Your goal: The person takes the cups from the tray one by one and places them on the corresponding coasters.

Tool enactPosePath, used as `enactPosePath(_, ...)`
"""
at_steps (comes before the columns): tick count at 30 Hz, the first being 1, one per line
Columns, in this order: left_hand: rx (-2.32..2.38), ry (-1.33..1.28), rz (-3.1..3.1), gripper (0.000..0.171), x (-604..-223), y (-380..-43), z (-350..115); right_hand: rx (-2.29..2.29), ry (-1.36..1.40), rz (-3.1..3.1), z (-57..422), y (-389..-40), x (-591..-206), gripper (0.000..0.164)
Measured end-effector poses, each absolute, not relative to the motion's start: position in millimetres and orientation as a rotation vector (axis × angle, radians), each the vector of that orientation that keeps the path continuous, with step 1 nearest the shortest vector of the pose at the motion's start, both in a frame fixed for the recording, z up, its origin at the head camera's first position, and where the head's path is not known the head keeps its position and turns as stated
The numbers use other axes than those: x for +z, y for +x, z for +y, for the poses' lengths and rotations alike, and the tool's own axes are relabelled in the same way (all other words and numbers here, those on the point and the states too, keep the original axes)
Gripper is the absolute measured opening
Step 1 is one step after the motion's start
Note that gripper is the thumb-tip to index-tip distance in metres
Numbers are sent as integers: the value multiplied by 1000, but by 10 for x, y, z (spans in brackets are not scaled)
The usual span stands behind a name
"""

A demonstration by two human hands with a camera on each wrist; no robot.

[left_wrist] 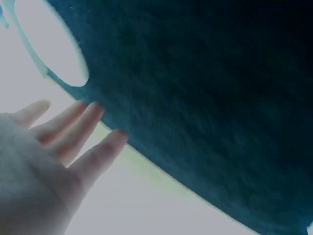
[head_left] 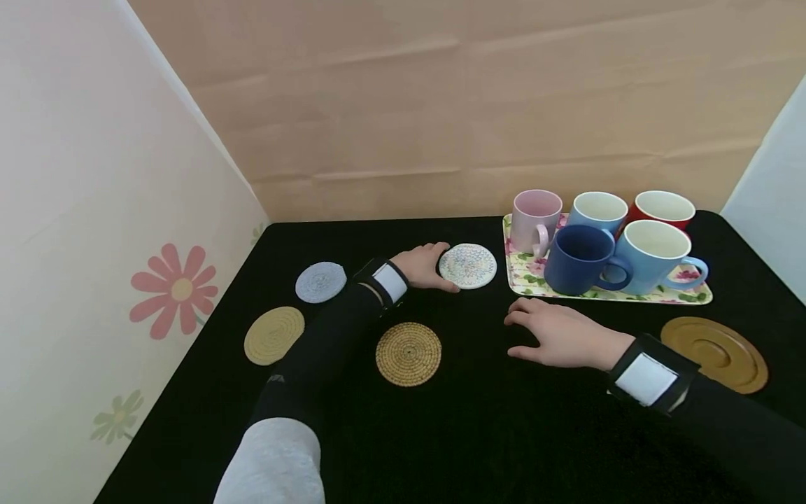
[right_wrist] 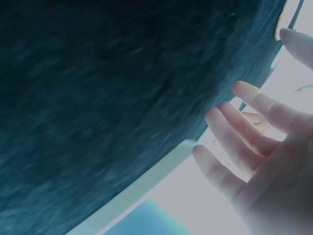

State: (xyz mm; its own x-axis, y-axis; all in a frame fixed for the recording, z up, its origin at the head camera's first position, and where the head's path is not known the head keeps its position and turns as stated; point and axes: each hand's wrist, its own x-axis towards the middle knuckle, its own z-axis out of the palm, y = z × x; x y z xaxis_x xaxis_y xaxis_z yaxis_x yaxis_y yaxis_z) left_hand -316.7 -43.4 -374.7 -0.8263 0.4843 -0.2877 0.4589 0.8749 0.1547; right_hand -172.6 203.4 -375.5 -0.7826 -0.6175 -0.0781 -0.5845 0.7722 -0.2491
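Note:
My left hand (head_left: 425, 266) is beside a round white speckled coaster (head_left: 468, 266) at the back of the black-covered table. Its thumb and fingers are spread along the coaster's left side; whether they touch it I cannot tell. In the left wrist view the fingers (left_wrist: 98, 159) look loosely extended and hold nothing, with a pale, overexposed disc (left_wrist: 51, 41) beyond them. My right hand (head_left: 560, 332) hovers in front of the flowered tray (head_left: 529, 280), palm facing left. The right wrist view shows its fingers (right_wrist: 220, 171) apart and relaxed, with nothing in them.
Several mugs, including a dark blue mug (head_left: 576, 269), a pink mug (head_left: 525, 227) and a light blue mug (head_left: 642, 266), stand on the tray. A brown disc (head_left: 708, 350) lies right. Pale blue (head_left: 320, 282), beige (head_left: 273, 336) and woven straw (head_left: 408, 354) coasters lie around the left arm.

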Motion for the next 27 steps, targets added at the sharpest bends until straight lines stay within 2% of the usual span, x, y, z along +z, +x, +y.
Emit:
enactPosePath(6,80,664,2805,112,-3854,-3243,-89,-345,-893,2880,2224,-1697,-3770,45)
enactPosePath(15,32,570,2833,117,-3997,-3316,109,-367,-861,2897,2341,-1660,-3777,43)
enactPosePath(27,49,562,2839,111,-3909,-3239,119,-367,-864,2909,2349,-1641,-3778,43)
